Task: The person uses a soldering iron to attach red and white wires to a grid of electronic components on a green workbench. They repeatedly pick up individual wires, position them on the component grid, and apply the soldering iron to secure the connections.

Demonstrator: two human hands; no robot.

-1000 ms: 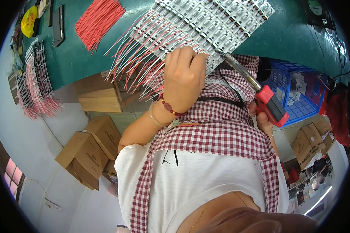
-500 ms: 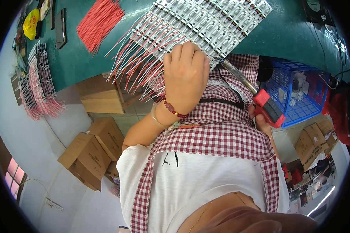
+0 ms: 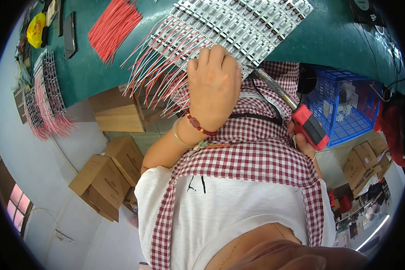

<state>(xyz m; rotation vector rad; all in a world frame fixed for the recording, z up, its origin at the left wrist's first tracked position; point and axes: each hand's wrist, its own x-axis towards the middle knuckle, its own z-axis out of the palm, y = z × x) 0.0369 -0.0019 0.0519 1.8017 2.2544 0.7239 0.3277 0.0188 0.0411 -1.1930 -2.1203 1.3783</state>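
Note:
My left hand [image 3: 213, 87] is closed, knuckles up, at the near edge of a panel of small circuit boards [image 3: 238, 29]. Its fingertips are hidden, so what they pinch cannot be made out. Red and white wires [image 3: 162, 67] fan from the panel's left side and hang over the table edge. In my right hand [image 3: 303, 143] is a soldering iron [image 3: 309, 126] with a red and black handle, partly hiding that hand. Its metal barrel slants up to the left, and the tip is at the panel's near edge, just right of my left hand.
Loose red wires [image 3: 114, 29] lie in a bundle on the green table [image 3: 328, 45]. Farther left are a dark phone-like slab [image 3: 70, 35], a yellow object [image 3: 36, 29] and wired board strips [image 3: 51, 85]. A blue plastic crate [image 3: 353, 112] stands at right, cardboard boxes [image 3: 101, 184] at lower left.
The panel and my left hand have shifted very slightly. The soldering iron's handle has dipped a little, its tip staying near the panel's edge.

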